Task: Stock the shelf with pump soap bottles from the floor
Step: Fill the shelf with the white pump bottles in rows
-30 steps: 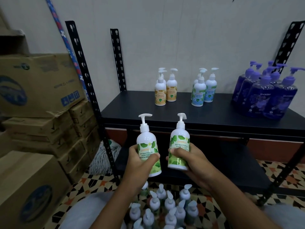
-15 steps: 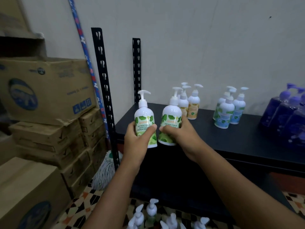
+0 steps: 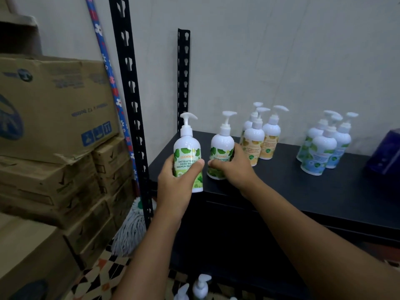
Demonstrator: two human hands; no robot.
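My left hand [image 3: 175, 180] grips a white pump bottle with a green leaf label [image 3: 187, 152], held upright over the front left edge of the black shelf [image 3: 303, 191]. My right hand [image 3: 233, 167] grips a second green-label bottle [image 3: 221, 148], upright with its base at the shelf surface near the left end. Behind it stand three yellow-label pump bottles [image 3: 263, 139]. Farther right stands a group of blue-green-label bottles [image 3: 324, 146]. Pump tops of more bottles on the floor [image 3: 200, 286] show at the bottom edge.
Black slotted uprights [image 3: 129, 94] frame the shelf's left side. Stacked cardboard boxes [image 3: 54, 126] fill the left. A mop [image 3: 132, 230] with a patterned handle leans between boxes and shelf. A purple bottle [image 3: 387, 148] sits at the right edge. The floor is patterned tile.
Both hands have risen from above the floor bottles and moved forward to the shelf's left end. The right bottle has come down to the shelf surface; the view has shifted left and closer.
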